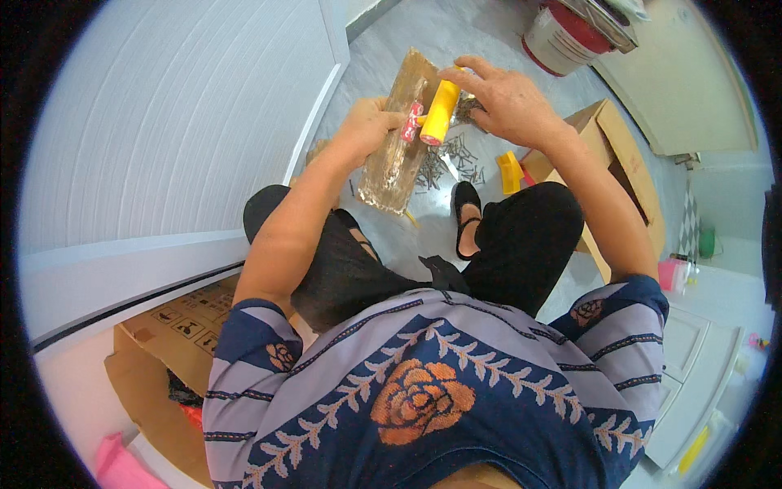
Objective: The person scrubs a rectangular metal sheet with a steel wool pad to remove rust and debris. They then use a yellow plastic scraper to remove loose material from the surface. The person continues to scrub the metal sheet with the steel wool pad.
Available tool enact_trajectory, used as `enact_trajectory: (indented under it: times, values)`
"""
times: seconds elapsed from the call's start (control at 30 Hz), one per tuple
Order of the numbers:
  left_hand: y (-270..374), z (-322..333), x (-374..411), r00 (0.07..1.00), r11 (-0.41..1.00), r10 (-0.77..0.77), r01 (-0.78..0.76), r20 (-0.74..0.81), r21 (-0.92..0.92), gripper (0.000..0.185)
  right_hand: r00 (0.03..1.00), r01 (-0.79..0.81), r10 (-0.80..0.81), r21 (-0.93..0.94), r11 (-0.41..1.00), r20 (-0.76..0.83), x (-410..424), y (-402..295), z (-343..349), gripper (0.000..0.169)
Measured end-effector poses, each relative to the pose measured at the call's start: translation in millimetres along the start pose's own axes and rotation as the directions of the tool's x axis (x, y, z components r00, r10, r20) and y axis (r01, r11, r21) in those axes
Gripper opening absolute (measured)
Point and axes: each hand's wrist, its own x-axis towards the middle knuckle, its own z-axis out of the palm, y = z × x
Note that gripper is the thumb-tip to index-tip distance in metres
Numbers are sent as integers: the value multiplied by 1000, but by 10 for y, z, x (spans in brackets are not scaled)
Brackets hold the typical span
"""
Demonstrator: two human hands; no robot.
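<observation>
A worn plastering trowel with a yellow handle and a red mount is held up in front of me. My left hand grips the long edge of its stained plate near the mount. My right hand is at the upper end of the handle, thumb and fingers apart; whether the fingertips press on it is hard to tell. Below, a heap of loose screws or nails lies on the grey floor, with a small pale blade among them. A yellow tool handle lies right of the heap.
An open cardboard box stands at the right, by my knee. A white and red bucket is at the top right. A ribbed white panel fills the left side. Another open cardboard box is at the lower left.
</observation>
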Motion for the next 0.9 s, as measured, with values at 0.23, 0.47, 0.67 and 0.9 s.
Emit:
enact_trajectory:
  times: [0.23,0.47,0.67,0.9]
  values:
    - [-60,-91,98,1000,999,2,-3,18,35,37,972,-15,20,24,1000,-234,84,8,450,32]
    - [255,-221,35,1000,856,7,-8,-3,-517,54,906,-372,406,235,898,-116,-103,239,364,33]
    - [223,-434,99,992,770,127,-109,-16,-628,49,840,-508,543,341,791,-9,-73,452,467,36]
    - [207,-314,166,990,868,28,-92,-136,-487,36,845,-480,534,446,755,6,-15,288,214,31]
